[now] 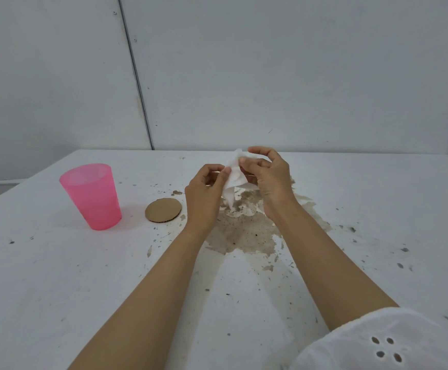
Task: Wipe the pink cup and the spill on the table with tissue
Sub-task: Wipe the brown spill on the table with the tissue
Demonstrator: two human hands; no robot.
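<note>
Pink cup (90, 196), upright at left: probably light, stiff plastic, best gripped round its wall. Left hand (203, 194) and right hand (269, 180) pinch the tissue (233, 180) above the spill (244, 231); soft, limp, likely tearing once wet, so bunch it.

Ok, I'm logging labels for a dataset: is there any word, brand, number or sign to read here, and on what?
None can be read. The pink cup is plain, the cardboard disc bears no print, and the tissue, the table and the wall show no writing.
</note>
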